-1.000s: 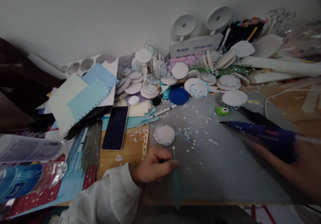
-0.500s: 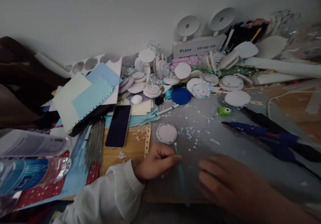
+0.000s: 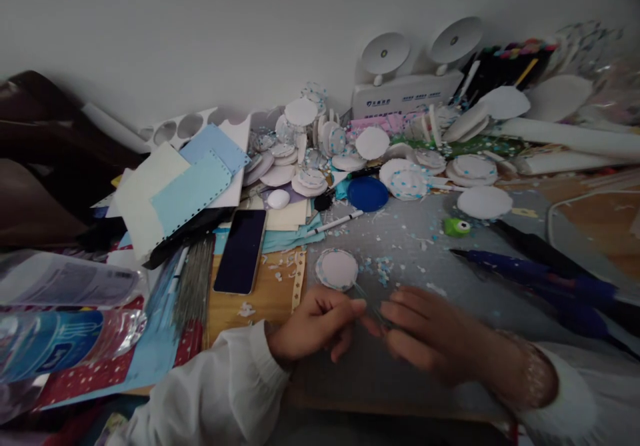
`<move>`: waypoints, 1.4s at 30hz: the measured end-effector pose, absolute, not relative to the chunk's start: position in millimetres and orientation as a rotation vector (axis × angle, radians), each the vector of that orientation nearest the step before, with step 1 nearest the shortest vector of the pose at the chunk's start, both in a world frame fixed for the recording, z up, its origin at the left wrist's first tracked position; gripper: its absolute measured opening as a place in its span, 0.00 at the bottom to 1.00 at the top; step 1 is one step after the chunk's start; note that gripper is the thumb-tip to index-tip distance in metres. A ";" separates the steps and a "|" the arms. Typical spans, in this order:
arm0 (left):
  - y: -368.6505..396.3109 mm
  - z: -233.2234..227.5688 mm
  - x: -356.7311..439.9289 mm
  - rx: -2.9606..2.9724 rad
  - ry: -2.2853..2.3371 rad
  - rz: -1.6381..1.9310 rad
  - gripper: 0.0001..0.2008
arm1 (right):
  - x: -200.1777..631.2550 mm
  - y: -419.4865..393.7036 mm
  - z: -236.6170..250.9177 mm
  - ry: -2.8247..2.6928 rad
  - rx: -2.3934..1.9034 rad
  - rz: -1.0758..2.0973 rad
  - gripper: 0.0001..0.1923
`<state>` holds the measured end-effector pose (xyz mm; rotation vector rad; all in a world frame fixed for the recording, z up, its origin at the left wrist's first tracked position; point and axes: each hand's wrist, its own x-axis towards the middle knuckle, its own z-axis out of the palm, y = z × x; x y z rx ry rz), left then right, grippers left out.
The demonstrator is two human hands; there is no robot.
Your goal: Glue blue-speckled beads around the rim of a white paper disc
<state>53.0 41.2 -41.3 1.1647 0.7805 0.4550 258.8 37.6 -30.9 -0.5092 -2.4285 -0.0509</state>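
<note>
My left hand (image 3: pixel 315 323), in a white sleeve, pinches a thin teal strip (image 3: pixel 371 303) just above the grey cutting mat (image 3: pixel 450 366). My right hand (image 3: pixel 425 333), blurred, meets it from the right, with thumb and forefinger closed around the same strip. Just beyond the fingers lies a white foam disc (image 3: pixel 337 269) edged with blue dots, with paper crumbs scattered beside it. A blue glue gun (image 3: pixel 540 276) lies on the mat to the right, apart from both hands.
A dark phone (image 3: pixel 241 249) lies left of the disc on the wooden tabletop. Behind are a pen (image 3: pixel 335 223), a blue lid (image 3: pixel 367 193), a green punch (image 3: pixel 456 226), heaps of white discs (image 3: pixel 310 159) and paper sheets (image 3: pixel 175 189). Plastic packets (image 3: pixel 55 319) crowd the left edge.
My right hand has let go of the blue glue gun, which now lies on the mat, and has swung left to meet my left hand at the teal strip.
</note>
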 end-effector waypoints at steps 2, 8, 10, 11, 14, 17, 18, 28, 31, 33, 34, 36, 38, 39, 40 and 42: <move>39.6 -41.0 48.0 1.279 0.763 0.533 0.31 | 266.9 41.0 -34.4 -2.374 -0.513 0.085 0.14; 51.7 -35.4 33.6 2.152 0.852 1.066 0.12 | 271.7 51.3 -47.7 -1.773 -0.701 0.711 0.12; 60.1 -37.4 33.4 2.337 0.983 0.973 0.25 | 268.0 52.0 -51.7 -1.658 -0.751 0.734 0.10; 63.8 -39.6 34.1 2.373 1.061 0.903 0.31 | 266.3 51.5 -53.3 -1.619 -0.765 0.758 0.09; 71.0 -48.5 36.7 2.373 1.159 0.717 0.41 | 263.2 47.4 -55.7 -1.547 -0.796 0.836 0.08; 72.6 -54.9 37.0 2.315 1.155 0.667 0.36 | 262.9 42.5 -54.8 -1.496 -0.803 0.929 0.07; 72.4 -55.6 36.6 2.288 1.159 0.684 0.33 | 263.1 41.4 -54.1 -1.483 -0.805 0.957 0.07; 66.9 -48.6 34.3 2.053 0.995 0.818 0.33 | 265.2 41.5 -50.7 -1.397 -0.817 1.070 0.07; 64.7 -52.3 31.6 2.007 0.941 0.884 0.38 | 264.9 40.6 -50.5 -1.372 -0.803 1.123 0.07; 63.6 -54.4 29.8 2.021 0.937 0.925 0.42 | 264.9 38.8 -49.8 -1.336 -0.808 1.194 0.07; 63.2 -55.0 29.2 2.040 0.941 0.941 0.43 | 264.9 37.6 -49.3 -1.319 -0.815 1.233 0.07; 62.5 -55.3 28.6 2.093 0.952 0.969 0.44 | 265.1 35.2 -48.3 -1.297 -0.832 1.291 0.08; 62.3 -54.7 28.9 2.149 0.960 1.000 0.43 | 265.3 33.2 -47.6 -1.303 -0.835 1.312 0.07; 62.4 -54.2 29.3 2.173 0.964 1.015 0.43 | 265.3 32.6 -47.4 -1.314 -0.832 1.316 0.07; 62.5 -53.8 29.8 2.193 0.967 1.027 0.42 | 265.3 32.2 -47.3 -1.323 -0.829 1.314 0.07; 62.9 -52.8 30.8 2.226 0.967 1.043 0.42 | 265.3 32.0 -47.5 -1.345 -0.831 1.318 0.07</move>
